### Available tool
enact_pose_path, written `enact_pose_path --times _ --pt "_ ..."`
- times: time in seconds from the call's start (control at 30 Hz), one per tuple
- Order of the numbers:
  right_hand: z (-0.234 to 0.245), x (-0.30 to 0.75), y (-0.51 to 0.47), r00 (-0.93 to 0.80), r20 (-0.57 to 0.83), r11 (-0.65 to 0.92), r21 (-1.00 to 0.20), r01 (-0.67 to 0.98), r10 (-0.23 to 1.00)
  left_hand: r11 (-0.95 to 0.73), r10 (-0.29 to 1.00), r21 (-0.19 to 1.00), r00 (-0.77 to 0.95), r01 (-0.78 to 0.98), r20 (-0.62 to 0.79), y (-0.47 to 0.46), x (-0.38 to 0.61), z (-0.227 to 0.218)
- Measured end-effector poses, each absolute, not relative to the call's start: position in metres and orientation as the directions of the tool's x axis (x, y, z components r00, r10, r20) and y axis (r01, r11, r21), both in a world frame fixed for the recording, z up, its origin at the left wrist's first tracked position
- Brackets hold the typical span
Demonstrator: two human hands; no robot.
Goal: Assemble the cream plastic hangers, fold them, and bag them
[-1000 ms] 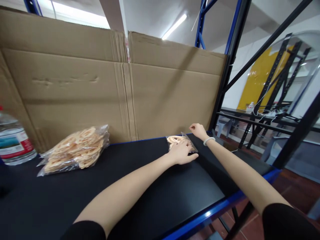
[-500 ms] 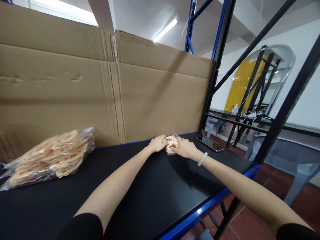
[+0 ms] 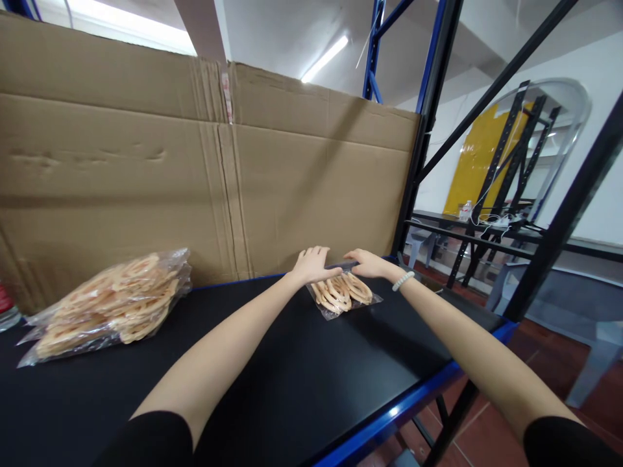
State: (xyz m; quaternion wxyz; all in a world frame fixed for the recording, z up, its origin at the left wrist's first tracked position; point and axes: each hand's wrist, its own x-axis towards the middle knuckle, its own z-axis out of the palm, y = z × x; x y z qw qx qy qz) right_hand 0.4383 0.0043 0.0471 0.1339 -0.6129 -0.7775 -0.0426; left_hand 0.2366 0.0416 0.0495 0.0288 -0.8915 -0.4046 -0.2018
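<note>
A clear plastic bag of pale beige, loop-shaped pieces (image 3: 335, 295) lies flat near the back of the black tabletop (image 3: 292, 376). My left hand (image 3: 311, 266) is over the bag's far left side, open, fingers spread and thumb pointing right. At the far right side is my right hand (image 3: 368, 264), also open, its fingers reaching left. A gap separates the two hands. Both partly cover the bag's far edge, so I cannot tell how firmly they touch it. A pale beaded bracelet (image 3: 403, 281) circles my right wrist.
A larger clear bag of similar beige pieces (image 3: 111, 301) lies at the left. Cardboard sheets (image 3: 311, 181) stand along the back edge. A black metal post (image 3: 423, 143) rises at the back right corner. Part of a phone (image 3: 428, 282) shows behind my right wrist.
My hands have come off the small bundle and moved apart, fingers opening. The bag, bunched between them before, now lies spread flatter. My right wrist now hides much of the phone.
</note>
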Motion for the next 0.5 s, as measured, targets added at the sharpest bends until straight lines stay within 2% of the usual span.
enact_pose_path --times 0.17,0.27,0.37,0.5 --pt "0.054 0.435 0.02 -0.324 0.25 0.362 -0.125 0.924 0.912 -0.68 0.733 0.118 0.664 0.724 0.147 0.05 0.246 0.046" --pt "0.046 0.432 0.017 -0.392 0.229 0.429 -0.14 0.892 0.891 -0.7 0.713 0.112 0.698 0.705 0.065 0.04 0.243 0.04" --pt "0.038 0.433 0.006 -0.447 0.205 0.48 -0.155 0.864 0.871 -0.724 0.687 0.121 0.726 0.679 0.03 0.025 0.239 0.035" --pt "0.029 0.437 -0.012 -0.484 0.185 0.513 -0.168 0.842 0.855 -0.738 0.673 0.147 0.731 0.658 0.109 0.004 0.233 0.027"
